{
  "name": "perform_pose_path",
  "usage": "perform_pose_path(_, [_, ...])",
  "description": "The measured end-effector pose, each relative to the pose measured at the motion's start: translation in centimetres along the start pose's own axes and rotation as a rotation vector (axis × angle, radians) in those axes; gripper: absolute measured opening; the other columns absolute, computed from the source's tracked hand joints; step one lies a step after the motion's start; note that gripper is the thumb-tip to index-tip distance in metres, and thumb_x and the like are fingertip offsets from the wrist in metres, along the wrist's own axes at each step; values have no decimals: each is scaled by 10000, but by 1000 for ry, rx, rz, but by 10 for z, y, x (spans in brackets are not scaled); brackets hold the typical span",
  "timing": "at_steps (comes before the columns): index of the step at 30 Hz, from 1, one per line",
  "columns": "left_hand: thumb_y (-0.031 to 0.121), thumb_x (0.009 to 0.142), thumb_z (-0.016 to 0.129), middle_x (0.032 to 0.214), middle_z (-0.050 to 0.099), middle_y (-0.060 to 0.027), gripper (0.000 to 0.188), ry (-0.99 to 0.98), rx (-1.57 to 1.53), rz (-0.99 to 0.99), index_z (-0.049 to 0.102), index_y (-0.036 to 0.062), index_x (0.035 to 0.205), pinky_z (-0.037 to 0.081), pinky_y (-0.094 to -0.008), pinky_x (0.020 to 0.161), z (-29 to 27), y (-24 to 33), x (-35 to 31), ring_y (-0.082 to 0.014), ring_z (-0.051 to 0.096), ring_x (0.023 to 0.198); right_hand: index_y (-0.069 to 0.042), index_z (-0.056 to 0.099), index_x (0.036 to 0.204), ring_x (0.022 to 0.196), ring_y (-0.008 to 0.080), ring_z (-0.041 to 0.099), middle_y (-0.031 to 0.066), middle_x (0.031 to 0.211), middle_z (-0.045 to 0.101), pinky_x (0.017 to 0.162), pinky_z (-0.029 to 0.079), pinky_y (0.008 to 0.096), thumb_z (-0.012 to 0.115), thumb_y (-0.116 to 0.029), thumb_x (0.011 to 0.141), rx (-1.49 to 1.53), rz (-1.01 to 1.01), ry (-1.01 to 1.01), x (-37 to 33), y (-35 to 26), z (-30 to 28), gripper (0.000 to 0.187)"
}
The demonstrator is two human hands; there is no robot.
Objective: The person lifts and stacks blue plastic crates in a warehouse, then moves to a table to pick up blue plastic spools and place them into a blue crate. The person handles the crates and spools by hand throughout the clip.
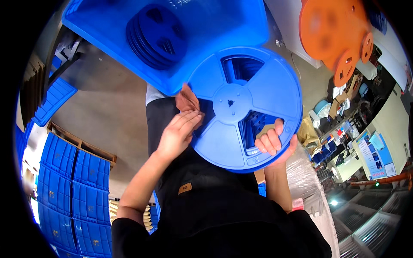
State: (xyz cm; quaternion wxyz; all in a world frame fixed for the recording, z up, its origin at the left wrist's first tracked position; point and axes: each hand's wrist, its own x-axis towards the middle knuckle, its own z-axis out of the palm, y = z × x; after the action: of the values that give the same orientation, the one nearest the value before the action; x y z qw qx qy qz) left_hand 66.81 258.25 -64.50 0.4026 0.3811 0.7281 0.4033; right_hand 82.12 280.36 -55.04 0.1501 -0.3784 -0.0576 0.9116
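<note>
A large round blue plastic reel (273, 92) with cut-out windows is tilted up in front of my body. Through these windows, edges of more blue discs show behind it. My right hand (275, 144) grips the reel at its lower right, fingers hooked into a window and the rest of the hand at the rim. At the reel's left edge, my left hand (178, 129) is closed on a reddish-brown cloth (186, 99). The cloth touches or nearly touches the reel; which one I cannot tell. My left fingertips are partly hidden.
Beyond the reel stands a blue tub (103, 30) with a stack of blue reels (157, 36) in it. Blue crates (58, 185) are stacked at the left. Orange reels (329, 28) stand at the upper right, near a cluttered bench. Plastic-wrapped goods (307, 180) lie by my right arm.
</note>
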Motion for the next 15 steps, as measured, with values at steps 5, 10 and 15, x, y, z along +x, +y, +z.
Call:
perform_pose_path(5, [-33,570,610,1108,559,-108,615,-272,14,81,533,32,1177,476,-384,810,-34,16,9,-302,553,932,-82,448,962,524,107,420,-16,602,419,596,363,286,519,-414,882,5,-9,10,11,-4,-3,349])
perform_pose_path(10, [68,595,676,1170,527,-104,631,-287,199,151,491,32,1197,478,-363,802,-29,6,11,-264,554,934,-83,463,987,565,113,428,-14,625,420,623,368,292,510,-415,887,-3,-27,35,18,-5,4,350])
perform_pose_path(15, [98,640,655,1130,553,-107,475,-249,218,231,524,17,1089,509,-331,766,-22,-4,9,-256,583,896,-47,463,1106,672,119,467,13,753,484,687,384,306,519,-405,893,-53,-15,58,27,-10,8,421])
